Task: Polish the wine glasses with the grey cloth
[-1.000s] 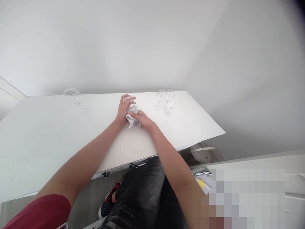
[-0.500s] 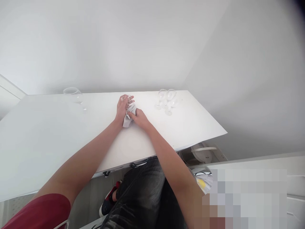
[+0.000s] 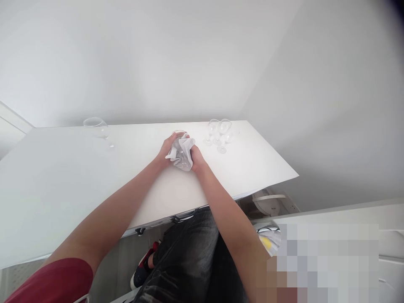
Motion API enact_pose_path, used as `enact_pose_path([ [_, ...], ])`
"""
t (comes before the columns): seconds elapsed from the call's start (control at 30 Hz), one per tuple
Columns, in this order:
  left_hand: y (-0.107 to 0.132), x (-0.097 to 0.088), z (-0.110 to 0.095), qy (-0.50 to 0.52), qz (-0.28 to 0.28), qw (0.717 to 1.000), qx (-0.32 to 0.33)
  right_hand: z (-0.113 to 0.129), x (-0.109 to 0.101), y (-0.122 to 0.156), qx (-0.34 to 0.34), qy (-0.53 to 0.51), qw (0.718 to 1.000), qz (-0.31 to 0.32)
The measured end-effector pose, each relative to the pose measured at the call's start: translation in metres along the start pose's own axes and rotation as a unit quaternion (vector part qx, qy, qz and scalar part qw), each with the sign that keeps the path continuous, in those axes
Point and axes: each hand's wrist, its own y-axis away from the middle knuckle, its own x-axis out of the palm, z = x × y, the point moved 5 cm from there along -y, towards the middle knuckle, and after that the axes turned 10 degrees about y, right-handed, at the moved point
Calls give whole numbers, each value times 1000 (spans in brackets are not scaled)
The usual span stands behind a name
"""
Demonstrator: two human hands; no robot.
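Over the middle of the white table, a clear wine glass [image 3: 179, 132] shows its rim above a crumpled light grey cloth [image 3: 182, 155] that covers much of it. My left hand [image 3: 167, 147] is closed around the glass from the left. My right hand [image 3: 197, 158] grips the cloth against the glass from the right, and most of its fingers are hidden behind the fabric. Stem and foot partly show against the cloth, toward me.
A larger clear glass [image 3: 96, 127] stands on the left of the white table [image 3: 132, 168]. Several small stemmed glasses [image 3: 221, 139] stand close together right of my hands. A wall rises behind the table. A pale round appliance [image 3: 267, 203] sits below its right edge.
Both hands have shifted slightly right with the glass. The cloth, bunched near the bowl's lower part before, now spreads over more of the glass. The other glasses have stayed put.
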Motion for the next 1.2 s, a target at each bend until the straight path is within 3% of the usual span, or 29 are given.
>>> enact_pose_path([
  [0.17,7,1,-7,-78,-3,997,24,8,2,7,-31,-3,999,22],
  [0.43,10,2,-18,-75,-44,990,115,18,5,11,-135,151,978,-56],
  [0.63,9,-4,-20,-38,-92,989,105,9,-2,-1,-177,242,950,-89],
  [0.8,5,-9,-16,-11,-81,992,92,2,-6,-7,-144,271,947,-99],
  [0.87,4,-17,-15,20,-111,990,86,-2,-7,-9,-103,231,963,-96],
  [0.97,1,-31,-17,76,-154,981,92,-6,-8,-11,-48,84,992,-80],
  [1.1,-2,-46,-23,79,-195,968,137,1,-23,-9,-72,-66,975,-201],
  [1.13,-2,-47,-24,73,-201,966,148,3,-24,-9,-84,-85,971,-209],
  [1.2,-1,-44,-25,62,-192,965,169,4,-20,-10,-96,-100,976,-165],
])
